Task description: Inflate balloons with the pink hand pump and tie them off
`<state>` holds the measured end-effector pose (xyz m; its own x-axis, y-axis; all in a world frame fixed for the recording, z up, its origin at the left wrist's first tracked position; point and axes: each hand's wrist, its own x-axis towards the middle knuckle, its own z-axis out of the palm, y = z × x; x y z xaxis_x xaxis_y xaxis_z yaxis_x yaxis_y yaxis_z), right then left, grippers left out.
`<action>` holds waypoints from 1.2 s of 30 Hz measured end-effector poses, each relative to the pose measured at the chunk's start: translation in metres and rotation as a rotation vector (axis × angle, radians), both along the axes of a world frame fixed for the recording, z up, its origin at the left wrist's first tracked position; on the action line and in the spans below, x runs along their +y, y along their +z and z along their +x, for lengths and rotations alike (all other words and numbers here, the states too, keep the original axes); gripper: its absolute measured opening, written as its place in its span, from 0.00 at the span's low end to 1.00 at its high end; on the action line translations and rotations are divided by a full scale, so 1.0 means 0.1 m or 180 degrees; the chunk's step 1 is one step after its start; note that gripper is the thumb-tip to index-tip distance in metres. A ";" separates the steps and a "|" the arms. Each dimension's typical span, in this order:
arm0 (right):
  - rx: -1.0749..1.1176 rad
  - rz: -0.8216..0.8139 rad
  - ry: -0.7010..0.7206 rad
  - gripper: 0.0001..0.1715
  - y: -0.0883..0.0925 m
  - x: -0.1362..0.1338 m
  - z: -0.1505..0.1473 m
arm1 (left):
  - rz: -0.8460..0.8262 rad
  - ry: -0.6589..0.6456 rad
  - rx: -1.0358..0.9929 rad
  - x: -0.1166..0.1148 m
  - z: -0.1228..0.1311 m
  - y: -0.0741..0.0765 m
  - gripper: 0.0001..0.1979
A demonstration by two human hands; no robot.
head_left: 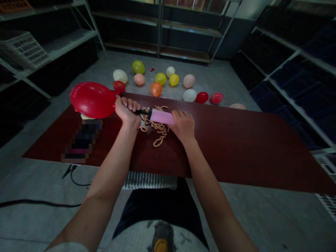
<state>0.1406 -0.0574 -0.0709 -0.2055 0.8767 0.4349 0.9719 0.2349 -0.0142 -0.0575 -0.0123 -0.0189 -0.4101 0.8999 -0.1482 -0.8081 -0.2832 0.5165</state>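
A pink balloon pump (160,116) with a black end lies across between my hands, above the table (231,147). My right hand (183,125) is closed around the pump's pink right end. At the left, my left hand (128,111) is wrapped where the black part meets the neck of a red balloon (93,99). The balloon is inflated and bears pale lettering at its left tip. How the neck sits on the nozzle is hidden by my fingers. Beneath the pump lies a tangle of tan, cord-like strips (159,141).
A blurred dark device (84,141) lies on the table's left part. Beyond the far edge, several balloons rest on the floor, among them an orange balloon (156,89). Metal shelves (186,54) line the back and both sides. A black cable (39,202) runs along the floor at left.
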 end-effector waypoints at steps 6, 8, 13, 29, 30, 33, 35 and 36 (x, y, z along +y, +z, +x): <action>-0.0060 0.0022 -0.0266 0.15 0.05 0.03 0.23 | -0.0037 0.0152 -0.0132 0.00 -0.13 0.06 0.23; -0.0040 0.0011 -0.0352 0.16 0.07 0.03 0.29 | -0.0044 0.0207 -0.0159 0.00 -0.19 0.08 0.22; 0.0040 -0.0013 -0.0446 0.16 0.11 0.00 0.33 | -0.0025 0.0306 -0.0126 -0.01 -0.27 0.11 0.22; 0.0071 -0.0296 0.0392 0.18 0.06 -0.10 0.07 | -0.0075 0.0064 0.0152 -0.08 0.05 0.11 0.26; 0.0080 -0.0355 0.0454 0.20 0.05 -0.11 0.03 | -0.0095 -0.0010 0.0143 -0.09 0.10 0.10 0.26; 0.0131 -0.0487 0.0536 0.22 0.03 -0.13 -0.03 | -0.0107 -0.0152 0.0160 -0.10 0.17 0.08 0.27; 0.0173 -0.0484 0.0530 0.23 0.03 -0.13 -0.04 | -0.0092 -0.0176 0.0158 -0.09 0.17 0.06 0.27; 0.0189 -0.0460 0.0525 0.23 0.03 -0.12 -0.04 | -0.0082 -0.0184 0.0159 -0.09 0.16 0.05 0.27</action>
<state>0.1363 -0.0698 -0.0683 -0.3291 0.8874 0.3229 0.9169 0.3820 -0.1153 -0.0418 -0.0209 -0.0141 -0.3649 0.9185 -0.1523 -0.7957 -0.2228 0.5632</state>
